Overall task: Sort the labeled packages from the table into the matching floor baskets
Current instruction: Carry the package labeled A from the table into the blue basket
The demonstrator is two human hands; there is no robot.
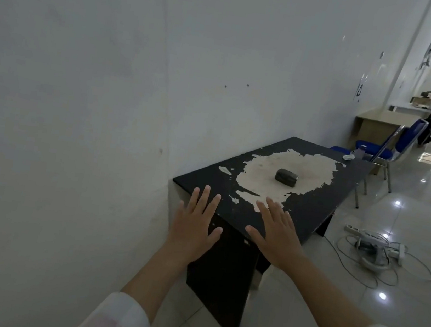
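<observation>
While both hands, left hand [195, 224] and right hand [276, 237], are held flat and empty above the near counter [321, 204] edge, one dark package [286, 176] is seen mid-counter; it is judged light, slightly soft, best taken across its short sides

Dim, greyish light is filling the room, leaving the plain white wall [85, 63] murky. Daylight is blowing out at the upper right edge, and ceiling lamps are glaring as white spots on the glossy white tiled floor [400, 270]. The wide lens is bending the wall lines. The pale sleeves at the bottom corners are blurring softly.
</observation>
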